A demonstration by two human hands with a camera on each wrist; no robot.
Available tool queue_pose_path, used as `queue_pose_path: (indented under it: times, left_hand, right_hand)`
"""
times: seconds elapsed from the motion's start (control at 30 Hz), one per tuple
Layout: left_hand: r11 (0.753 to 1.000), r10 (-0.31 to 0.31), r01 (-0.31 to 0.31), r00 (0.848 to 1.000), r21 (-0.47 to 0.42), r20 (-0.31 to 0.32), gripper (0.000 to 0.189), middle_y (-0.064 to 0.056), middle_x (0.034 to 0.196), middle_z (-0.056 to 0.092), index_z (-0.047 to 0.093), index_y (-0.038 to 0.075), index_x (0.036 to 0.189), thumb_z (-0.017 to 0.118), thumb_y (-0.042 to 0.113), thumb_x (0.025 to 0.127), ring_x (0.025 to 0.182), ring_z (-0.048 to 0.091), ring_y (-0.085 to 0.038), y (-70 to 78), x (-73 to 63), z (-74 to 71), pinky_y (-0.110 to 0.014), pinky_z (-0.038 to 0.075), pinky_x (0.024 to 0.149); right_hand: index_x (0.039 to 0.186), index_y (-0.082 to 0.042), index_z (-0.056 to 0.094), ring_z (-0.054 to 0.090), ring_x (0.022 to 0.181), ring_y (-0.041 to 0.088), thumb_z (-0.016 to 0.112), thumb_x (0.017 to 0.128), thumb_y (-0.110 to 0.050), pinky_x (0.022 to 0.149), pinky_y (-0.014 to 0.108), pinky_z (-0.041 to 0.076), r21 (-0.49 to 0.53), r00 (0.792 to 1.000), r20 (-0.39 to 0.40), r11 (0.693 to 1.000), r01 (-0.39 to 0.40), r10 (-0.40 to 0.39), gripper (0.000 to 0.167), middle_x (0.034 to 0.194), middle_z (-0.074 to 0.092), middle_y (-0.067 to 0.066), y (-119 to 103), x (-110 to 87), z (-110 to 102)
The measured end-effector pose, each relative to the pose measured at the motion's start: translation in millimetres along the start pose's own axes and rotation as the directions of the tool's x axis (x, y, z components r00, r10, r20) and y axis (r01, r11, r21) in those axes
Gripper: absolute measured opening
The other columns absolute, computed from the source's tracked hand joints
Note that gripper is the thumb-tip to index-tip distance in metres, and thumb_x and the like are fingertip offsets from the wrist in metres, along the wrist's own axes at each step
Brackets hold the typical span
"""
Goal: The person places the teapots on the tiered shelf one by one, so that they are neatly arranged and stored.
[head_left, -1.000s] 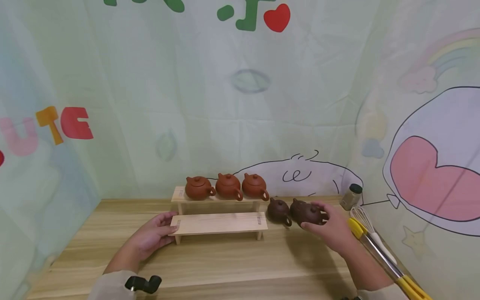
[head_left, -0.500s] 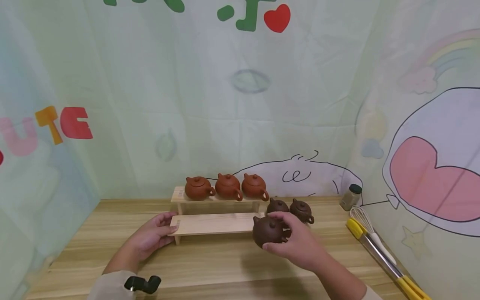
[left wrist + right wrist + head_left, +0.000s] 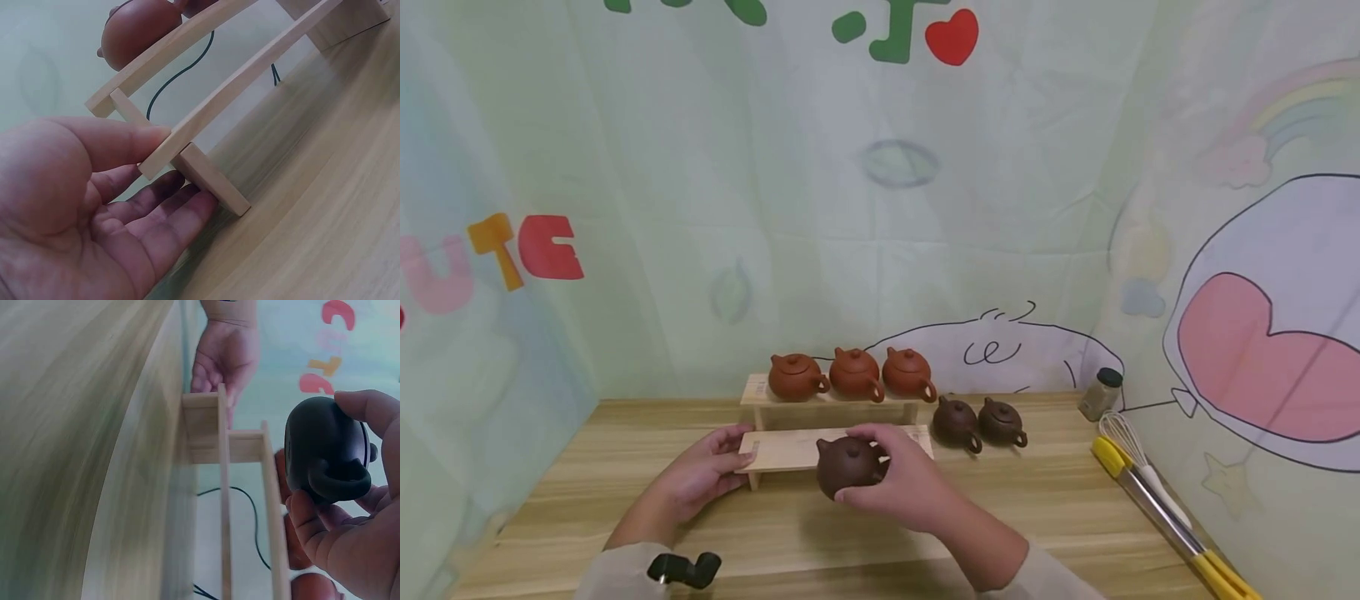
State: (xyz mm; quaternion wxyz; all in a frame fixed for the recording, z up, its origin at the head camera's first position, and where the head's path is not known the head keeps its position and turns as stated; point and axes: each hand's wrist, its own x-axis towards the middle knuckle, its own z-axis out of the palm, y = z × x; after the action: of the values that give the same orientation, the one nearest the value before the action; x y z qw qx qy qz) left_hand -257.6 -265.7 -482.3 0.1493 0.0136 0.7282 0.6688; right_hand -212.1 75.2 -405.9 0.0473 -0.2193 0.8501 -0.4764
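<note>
A two-step pale wooden stand [image 3: 775,450] stands at the middle of the table. My left hand [image 3: 707,467] grips the left end of its lower step, thumb on the board and fingers by the leg [image 3: 215,181] below. In my right hand [image 3: 910,483] is a dark brown teapot [image 3: 846,468], held upright between thumb and fingers, spout to the left. It overlaps the front of the lower step in the head view and hangs above that board in the right wrist view. Three reddish-brown teapots [image 3: 854,375] sit in a row on the upper step.
Two more dark brown teapots [image 3: 955,423] stand on the table [image 3: 760,550] right of the stand. Farther right are a jar with a dark lid [image 3: 1101,396], a whisk [image 3: 1124,437] and yellow-tipped tongs [image 3: 1165,508]. A printed curtain [image 3: 820,250] hangs behind.
My right hand has lifted the dark teapot from the right, beside the other dark ones, and carried it left to the front of the lower step. The left hand has stayed put.
</note>
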Motion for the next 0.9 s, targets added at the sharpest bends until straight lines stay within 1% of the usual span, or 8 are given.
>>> queue_pose_path:
  times: [0.1, 0.17, 0.33, 0.43, 0.5, 0.7, 0.8, 0.9]
  left_hand:
    - [1.0, 0.013, -0.013, 1.0, 0.003, 0.012, 0.073, -0.032, 0.166, 0.027, 0.02, -0.005, 0.165, 0.061, 0.013, 0.108, 0.129, 0.059, -0.023, -0.3, -0.2, -0.1, -0.032, 0.057, 0.1]
    - [1.0, 0.021, -0.021, 1.0, 0.003, 0.019, 0.072, -0.032, 0.165, 0.028, 0.019, -0.006, 0.165, 0.06, 0.013, 0.108, 0.126, 0.06, -0.02, -0.9, -0.1, -0.4, -0.032, 0.057, 0.1]
    - [1.0, 0.026, -0.026, 0.999, -0.006, 0.03, 0.072, -0.031, 0.164, 0.03, 0.019, -0.006, 0.164, 0.06, 0.012, 0.108, 0.119, 0.061, -0.014, -2.1, 1.1, -0.4, -0.031, 0.058, 0.098]
    - [1.0, 0.016, -0.016, 1.0, -0.012, 0.024, 0.072, -0.031, 0.165, 0.03, 0.02, -0.006, 0.164, 0.06, 0.012, 0.108, 0.119, 0.062, -0.013, -1.4, 1.1, 0.0, -0.031, 0.058, 0.098]
    - [1.0, 0.014, -0.014, 1.0, -0.012, 0.024, 0.073, -0.032, 0.166, 0.028, 0.019, -0.006, 0.164, 0.061, 0.012, 0.108, 0.12, 0.062, -0.013, -0.9, 0.7, -0.4, -0.032, 0.058, 0.099]
    - [1.0, 0.013, -0.013, 1.0, -0.02, 0.025, 0.073, -0.031, 0.167, 0.028, 0.019, -0.006, 0.164, 0.061, 0.014, 0.108, 0.118, 0.063, -0.01, -0.4, 0.8, -1.4, -0.031, 0.059, 0.098]
    - [1.0, 0.014, -0.013, 1.0, -0.021, 0.028, 0.072, -0.03, 0.166, 0.03, 0.02, -0.005, 0.164, 0.061, 0.013, 0.108, 0.116, 0.063, -0.009, -0.9, 0.7, -1.1, -0.031, 0.059, 0.098]
    - [1.0, 0.016, -0.015, 0.999, -0.019, 0.031, 0.072, -0.03, 0.166, 0.03, 0.02, -0.005, 0.164, 0.061, 0.013, 0.108, 0.116, 0.064, -0.008, -1.2, 0.6, -1.0, -0.03, 0.059, 0.098]
  right_hand:
    - [0.141, -0.023, 0.065, 0.063, 0.114, 0.017, 0.095, 0.078, -0.036, 0.088, 0.033, 0.058, -0.023, 1.0, 0.002, 1.0, 0.001, -0.001, 0.071, 0.137, 0.063, 0.002, -2.3, 15.1, 13.2]
    - [0.141, -0.024, 0.066, 0.063, 0.114, 0.017, 0.095, 0.078, -0.037, 0.087, 0.032, 0.058, -0.032, 1.0, 0.003, 0.999, -0.01, 0.01, 0.071, 0.137, 0.063, 0.001, -3.2, 24.7, 21.2]
    - [0.142, -0.027, 0.065, 0.066, 0.114, 0.016, 0.095, 0.079, -0.038, 0.088, 0.034, 0.059, -0.037, 0.999, -0.007, 0.999, -0.034, 0.034, 0.071, 0.138, 0.066, -0.001, -1.9, 48.3, 39.5]
    - [0.144, -0.024, 0.063, 0.067, 0.114, 0.016, 0.094, 0.08, -0.038, 0.091, 0.036, 0.059, -0.043, 0.999, -0.025, 0.999, -0.031, 0.03, 0.073, 0.138, 0.067, -0.001, 0.6, 61.8, 49.0]
    - [0.145, -0.022, 0.063, 0.067, 0.113, 0.014, 0.094, 0.08, -0.038, 0.091, 0.035, 0.058, -0.048, 0.999, -0.038, 0.999, -0.024, 0.022, 0.073, 0.137, 0.068, -0.001, 1.3, 69.1, 54.6]
    - [0.141, -0.016, 0.066, 0.066, 0.113, 0.014, 0.093, 0.081, -0.037, 0.092, 0.032, 0.057, -0.078, 0.999, -0.053, 0.997, 0.001, -0.005, 0.07, 0.134, 0.069, 0.0, -0.7, 81.3, 67.2]
    - [0.139, -0.017, 0.067, 0.066, 0.113, 0.014, 0.094, 0.081, -0.037, 0.092, 0.032, 0.057, -0.097, 0.998, -0.058, 0.995, -0.007, 0.001, 0.067, 0.133, 0.069, -0.001, -0.4, 84.9, 72.4]
    - [0.141, -0.017, 0.066, 0.065, 0.115, 0.016, 0.094, 0.081, -0.039, 0.092, 0.033, 0.057, -0.114, 0.997, -0.071, 0.993, -0.02, 0.012, 0.069, 0.134, 0.068, -0.001, -0.7, 87.5, 76.3]
